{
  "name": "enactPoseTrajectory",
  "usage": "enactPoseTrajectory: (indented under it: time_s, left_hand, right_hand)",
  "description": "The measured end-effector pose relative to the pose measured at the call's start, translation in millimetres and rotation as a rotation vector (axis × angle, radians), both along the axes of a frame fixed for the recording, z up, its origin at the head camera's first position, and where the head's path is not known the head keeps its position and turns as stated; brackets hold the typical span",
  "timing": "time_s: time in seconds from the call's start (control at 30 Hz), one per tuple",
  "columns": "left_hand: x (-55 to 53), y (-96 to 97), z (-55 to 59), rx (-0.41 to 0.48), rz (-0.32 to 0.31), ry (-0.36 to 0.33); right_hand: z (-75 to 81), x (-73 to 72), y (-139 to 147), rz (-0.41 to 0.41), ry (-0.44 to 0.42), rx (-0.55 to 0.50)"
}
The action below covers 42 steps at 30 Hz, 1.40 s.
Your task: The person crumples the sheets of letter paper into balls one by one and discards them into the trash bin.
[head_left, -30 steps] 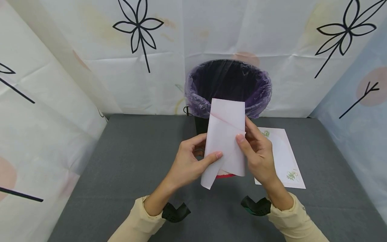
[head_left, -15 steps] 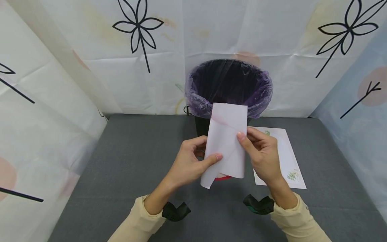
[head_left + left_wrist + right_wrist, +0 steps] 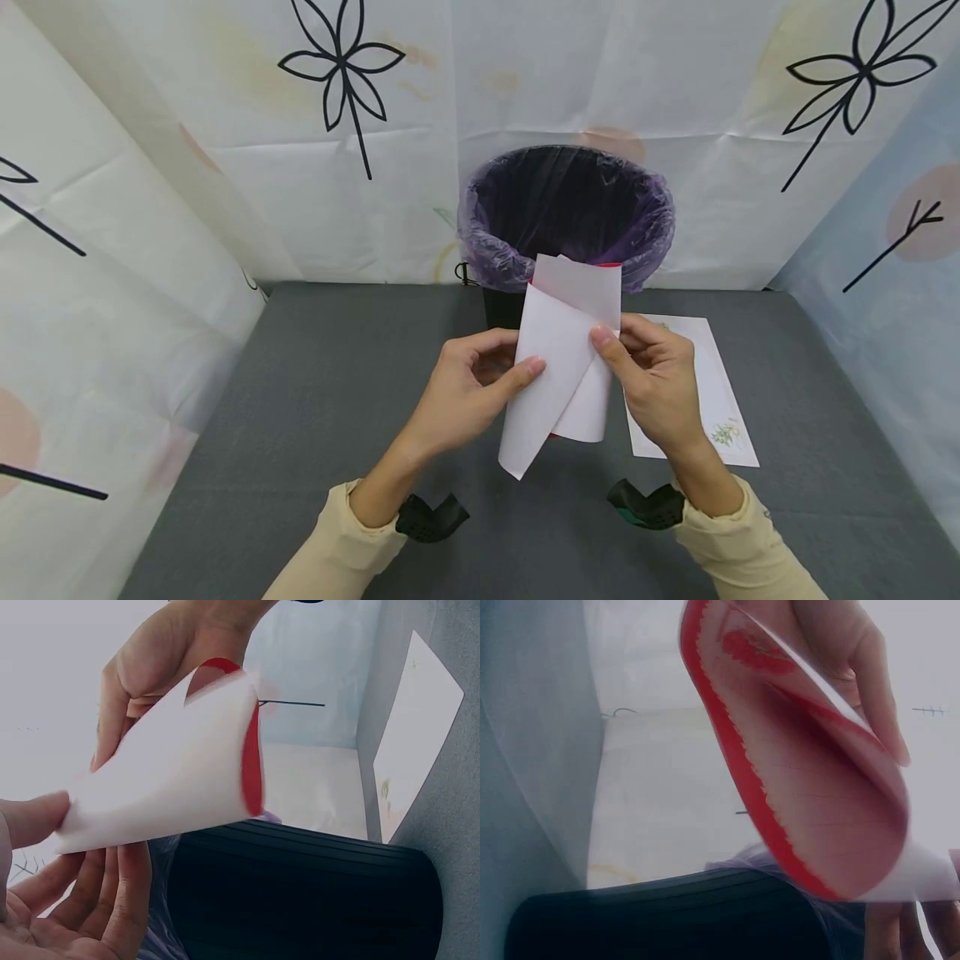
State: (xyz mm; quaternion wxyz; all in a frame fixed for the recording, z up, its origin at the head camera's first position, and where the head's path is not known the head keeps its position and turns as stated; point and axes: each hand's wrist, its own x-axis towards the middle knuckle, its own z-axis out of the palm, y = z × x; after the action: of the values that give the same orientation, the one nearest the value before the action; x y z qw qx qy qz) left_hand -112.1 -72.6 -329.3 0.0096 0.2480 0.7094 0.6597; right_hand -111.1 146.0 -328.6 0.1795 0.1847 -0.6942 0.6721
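Observation:
In the head view, a sheet of letter paper (image 3: 558,358) is folded over loosely, its white back facing up and its layers overlapping at a slant. My left hand (image 3: 457,400) pinches its left side, thumb on top and fingers behind. On the other side, my right hand (image 3: 660,387) pinches the right edge, with the thumb pressing near the slanted flap. The right wrist view looks into the curled paper (image 3: 802,772): a red border, faint ruled lines and a red printed motif show inside. From the left wrist, the same paper (image 3: 172,757) bulges open at one end.
Behind the hands stands a black bin (image 3: 504,308) with a purple plastic liner (image 3: 491,258). A second sheet of letter paper (image 3: 712,400) with green plant prints lies flat at the right on the grey table (image 3: 337,375). White printed cloth surrounds the table.
The slanted flap has slid and spread apart from the layer below, so red edges now show at the top. The right hand has shifted slightly right, and the paper's lower left corner hangs lower.

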Motion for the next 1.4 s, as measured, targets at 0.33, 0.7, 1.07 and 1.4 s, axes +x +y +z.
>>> enactPoseTrajectory:
  time_s: [0.33, 0.7, 1.07, 1.4]
  left_hand:
    - [-0.5, 1.3, -1.1, 0.023, 0.005, -0.006]
    - [-1.6, -2.4, 1.6, 0.029, -0.021, -0.003]
    - [-3.8, -3.7, 2.3, 0.019, -0.032, -0.01]
    - [-5.4, -7.6, 3.0, 0.032, -0.11, -0.097]
  right_hand:
    - [-1.3, 3.0, 1.1, 0.077, 0.06, 0.045]
    - [-2.4, 2.7, 4.8, 0.096, 0.033, 0.042]
    - [1.8, 0.6, 3.3, 0.054, 0.053, 0.072]
    - [4.5, 1.0, 3.9, 0.003, 0.031, 0.103]
